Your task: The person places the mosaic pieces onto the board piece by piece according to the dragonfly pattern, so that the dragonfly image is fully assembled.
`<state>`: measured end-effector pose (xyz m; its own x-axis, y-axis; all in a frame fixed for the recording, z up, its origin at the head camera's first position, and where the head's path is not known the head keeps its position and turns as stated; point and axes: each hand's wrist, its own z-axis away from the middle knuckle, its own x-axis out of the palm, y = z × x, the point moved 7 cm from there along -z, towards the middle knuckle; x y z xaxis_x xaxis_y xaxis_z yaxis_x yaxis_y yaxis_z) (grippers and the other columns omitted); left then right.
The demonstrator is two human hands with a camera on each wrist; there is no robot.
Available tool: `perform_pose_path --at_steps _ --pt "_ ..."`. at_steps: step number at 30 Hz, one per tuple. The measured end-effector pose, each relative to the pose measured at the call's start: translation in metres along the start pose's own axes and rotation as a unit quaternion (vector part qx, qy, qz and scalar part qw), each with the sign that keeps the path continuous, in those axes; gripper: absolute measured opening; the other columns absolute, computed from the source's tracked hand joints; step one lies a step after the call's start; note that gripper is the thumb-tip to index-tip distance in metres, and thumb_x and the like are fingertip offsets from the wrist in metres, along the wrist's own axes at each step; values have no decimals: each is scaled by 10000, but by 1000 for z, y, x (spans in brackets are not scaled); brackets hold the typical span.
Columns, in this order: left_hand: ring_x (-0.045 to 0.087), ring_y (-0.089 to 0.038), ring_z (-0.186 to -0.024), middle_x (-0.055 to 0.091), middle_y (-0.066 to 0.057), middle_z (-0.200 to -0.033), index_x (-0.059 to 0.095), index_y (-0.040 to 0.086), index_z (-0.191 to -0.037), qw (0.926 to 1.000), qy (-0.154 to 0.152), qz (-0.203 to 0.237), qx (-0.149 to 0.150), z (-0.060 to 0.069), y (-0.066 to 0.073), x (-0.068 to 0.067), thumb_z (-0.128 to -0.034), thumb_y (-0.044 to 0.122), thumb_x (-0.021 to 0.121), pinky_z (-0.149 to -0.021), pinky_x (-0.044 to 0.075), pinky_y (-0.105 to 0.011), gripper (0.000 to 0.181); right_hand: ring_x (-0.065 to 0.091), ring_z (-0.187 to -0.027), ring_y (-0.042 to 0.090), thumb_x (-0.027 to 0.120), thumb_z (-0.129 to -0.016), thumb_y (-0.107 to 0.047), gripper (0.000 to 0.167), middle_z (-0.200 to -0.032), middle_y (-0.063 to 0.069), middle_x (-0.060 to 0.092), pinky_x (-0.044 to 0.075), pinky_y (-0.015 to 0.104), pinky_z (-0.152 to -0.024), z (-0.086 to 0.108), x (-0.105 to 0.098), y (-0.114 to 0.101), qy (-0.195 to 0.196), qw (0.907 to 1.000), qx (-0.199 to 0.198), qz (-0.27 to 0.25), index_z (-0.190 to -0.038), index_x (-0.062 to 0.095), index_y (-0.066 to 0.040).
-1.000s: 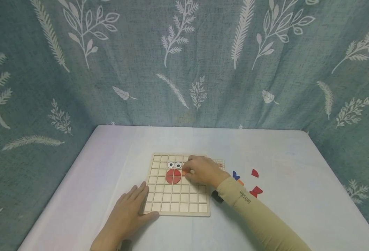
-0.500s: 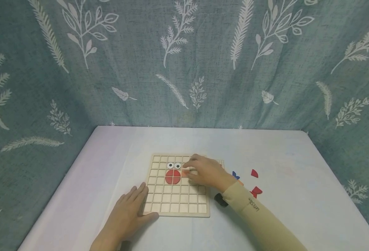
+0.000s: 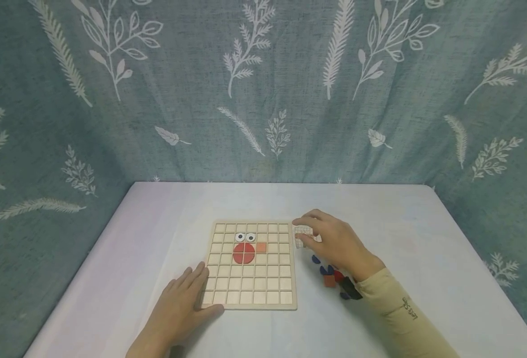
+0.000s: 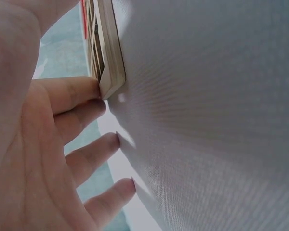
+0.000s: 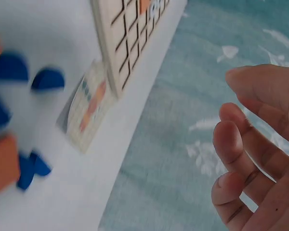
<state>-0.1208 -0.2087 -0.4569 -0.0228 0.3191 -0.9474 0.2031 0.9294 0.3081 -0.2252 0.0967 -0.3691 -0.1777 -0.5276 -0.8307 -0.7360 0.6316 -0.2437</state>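
Observation:
A wooden grid board (image 3: 259, 284) lies on the table with two eye pieces (image 3: 245, 237), a red circle made of quarter pieces (image 3: 244, 253) and an orange square (image 3: 261, 247) in its cells. The left hand (image 3: 178, 303) rests at the board's lower left edge, fingers spread; in the left wrist view its fingertips touch the board's corner (image 4: 114, 79). Over the small pattern card (image 3: 302, 230) the right hand (image 3: 337, 243) hovers, fingers loosely bent and apart, holding nothing. In the right wrist view that card (image 5: 89, 115) lies beside the board.
Right of the board, partly under the right arm, lie several blue pieces (image 3: 316, 259), an orange square (image 3: 329, 281) and a red piece (image 3: 338, 276). A leaf-patterned curtain (image 3: 254, 99) stands behind the white table (image 3: 178, 204).
The right hand has let go of the orange square, now flat in a cell, and moved right, off the board. The view has shifted slightly. The left hand stays at the board's edge.

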Motion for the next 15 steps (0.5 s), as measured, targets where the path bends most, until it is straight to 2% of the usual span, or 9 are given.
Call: perform_pose_path --at_steps 4,6,8,11,13,15 --pt "400 -435 -1418 444 -154 -1557 493 -1 -1480 10000 10 11 15 1 0 0 -862 649 682 -1127 342 -635 917 615 -739 116 840 -851 -189 359 -1111 -21 687 534 244 -582 14 -12 13 84 9998 108 172 -1192 732 -158" --pt "403 -432 -1417 446 -151 -1556 496 0 -1478 10000 46 6 45 1 0 0 -862 643 686 -1126 345 -631 911 599 -739 111 834 -851 -171 363 -1112 -31 686 528 240 -584 23 -14 21 -81 9989 379 261 -1200 730 -173" --pt "407 -429 -1415 450 -146 -1555 502 1 -1474 9999 92 2 79 1 0 -1 -861 637 692 -1126 350 -627 904 598 -747 123 827 -856 -175 365 -1113 -33 686 530 245 -596 31 -13 30 -373 9961 738 320 -1207 730 -185" --pt "405 -425 -1418 449 -141 -1557 502 5 -1475 9999 102 -4 85 1 0 -1 -861 641 690 -1128 347 -626 904 604 -769 138 822 -860 -179 370 -1136 -29 687 542 260 -638 45 -9 43 -966 9870 1236 345 -1219 731 -194" --pt "401 -425 -1421 447 -139 -1559 500 7 -1478 9999 79 0 62 1 -1 -1 -861 648 685 -1130 343 -628 909 603 -789 134 828 -858 -192 382 -1160 -19 687 548 270 -665 54 -5 48 -1376 9794 1442 312 -1228 732 -192" --pt "398 -424 -1422 445 -139 -1560 498 8 -1480 10000 55 2 34 1 -1 0 -860 655 681 -1132 340 -629 915 604 -796 114 833 -855 -205 379 -1162 -9 695 558 273 -683 62 -3 52 -1692 9740 1470 316 -1222 741 -181"
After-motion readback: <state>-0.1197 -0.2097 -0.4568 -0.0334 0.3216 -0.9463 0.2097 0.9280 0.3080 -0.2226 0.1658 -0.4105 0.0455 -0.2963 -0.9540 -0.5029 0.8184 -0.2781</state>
